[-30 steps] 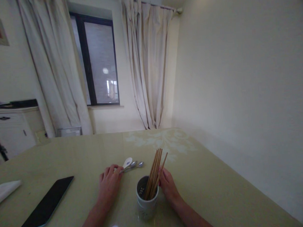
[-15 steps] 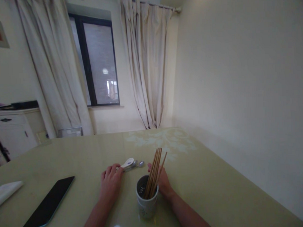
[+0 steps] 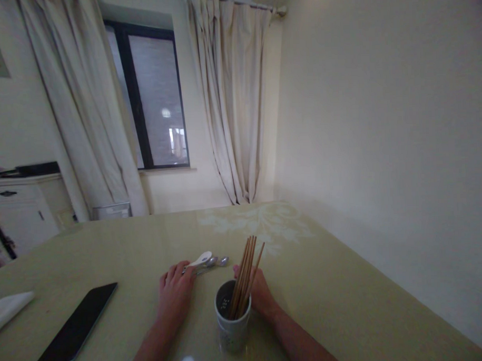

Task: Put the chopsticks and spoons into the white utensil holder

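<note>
My left hand [image 3: 177, 288] lies palm down on the table, fingers a little apart and slightly bent, over the handle ends of the spoons. A white spoon [image 3: 201, 259] and two metal spoons [image 3: 224, 260] point away from it to the right. Close in front of me stands a light patterned cup [image 3: 233, 331], upright, with dark holes showing inside. Several wooden chopsticks [image 3: 244, 280] lean to the right in it. My right hand [image 3: 262, 295] rests just behind and right of the cup. Chopsticks and cup rim cover most of its fingers, so its grip is hidden.
A black tablet-like slab [image 3: 74, 328] lies on the pale green table [image 3: 340, 303] at left, beside a white folded item [image 3: 10, 310]. A plain wall [image 3: 381, 117] runs along the right edge. Behind are curtains [image 3: 238, 96], a window and a white cabinet [image 3: 18, 209].
The view has shifted very slightly. Both hands, the spoons, and the cup with its chopsticks keep practically the same places.
</note>
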Available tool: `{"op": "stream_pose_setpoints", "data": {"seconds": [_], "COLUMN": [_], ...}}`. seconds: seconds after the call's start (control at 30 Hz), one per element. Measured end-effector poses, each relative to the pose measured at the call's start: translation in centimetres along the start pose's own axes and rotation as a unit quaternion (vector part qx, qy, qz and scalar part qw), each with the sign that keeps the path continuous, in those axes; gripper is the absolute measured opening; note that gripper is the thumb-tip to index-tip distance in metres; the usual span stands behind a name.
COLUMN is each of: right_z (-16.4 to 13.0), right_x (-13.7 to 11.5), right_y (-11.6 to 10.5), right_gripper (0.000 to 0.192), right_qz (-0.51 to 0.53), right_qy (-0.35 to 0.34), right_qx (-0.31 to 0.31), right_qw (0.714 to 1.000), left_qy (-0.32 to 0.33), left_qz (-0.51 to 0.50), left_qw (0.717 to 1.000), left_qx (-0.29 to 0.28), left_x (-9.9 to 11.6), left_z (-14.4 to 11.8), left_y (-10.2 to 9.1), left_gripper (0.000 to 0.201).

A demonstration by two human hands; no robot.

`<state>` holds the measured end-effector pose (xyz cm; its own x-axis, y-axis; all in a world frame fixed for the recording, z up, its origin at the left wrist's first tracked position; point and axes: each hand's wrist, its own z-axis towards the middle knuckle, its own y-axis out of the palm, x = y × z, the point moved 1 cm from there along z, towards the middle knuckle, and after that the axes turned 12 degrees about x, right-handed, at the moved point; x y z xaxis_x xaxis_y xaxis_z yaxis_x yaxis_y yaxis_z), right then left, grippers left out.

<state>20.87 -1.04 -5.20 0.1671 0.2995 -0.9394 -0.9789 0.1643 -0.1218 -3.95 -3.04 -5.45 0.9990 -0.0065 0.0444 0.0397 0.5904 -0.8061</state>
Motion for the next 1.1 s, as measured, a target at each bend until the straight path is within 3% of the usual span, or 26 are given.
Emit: {"op": "stream_pose_setpoints", "data": {"seconds": [0.63,0.77,0.9,1.03,1.1], "right_z": [-0.3,-0.2,0.2,0.4,0.2], "right_x": [-0.7,-0.7,-1.4,-2.0,-2.2], "right_y": [-0.3,0.0,0.4,0.1,0.0], "right_gripper": [0.049,0.046,0.053,0.057,0.054], "right_qz": [0.014,0.038,0.094,0.105,0.128], "right_qy": [-0.004,-0.002,0.025,0.036,0.052], "right_qx": [-0.017,-0.033,-0.056,-0.028,-0.019], "right_qw": [1.0,0.999,0.994,0.993,0.99], "left_qy": [-0.013,0.034,0.093,0.071,0.065], "left_qz": [-0.041,-0.079,-0.184,-0.25,-0.284], "left_qw": [0.998,0.992,0.972,0.955,0.947], "left_qx": [0.04,0.091,0.109,0.143,0.133], "left_x": [0.2,1.7,4.0,5.3,5.8], "left_z": [0.4,0.3,-0.3,-0.8,-0.9], "left_y": [-0.1,-0.4,-0.7,-1.4,-1.9], "left_gripper": [0.022,0.026,0.029,0.031,0.031]}}
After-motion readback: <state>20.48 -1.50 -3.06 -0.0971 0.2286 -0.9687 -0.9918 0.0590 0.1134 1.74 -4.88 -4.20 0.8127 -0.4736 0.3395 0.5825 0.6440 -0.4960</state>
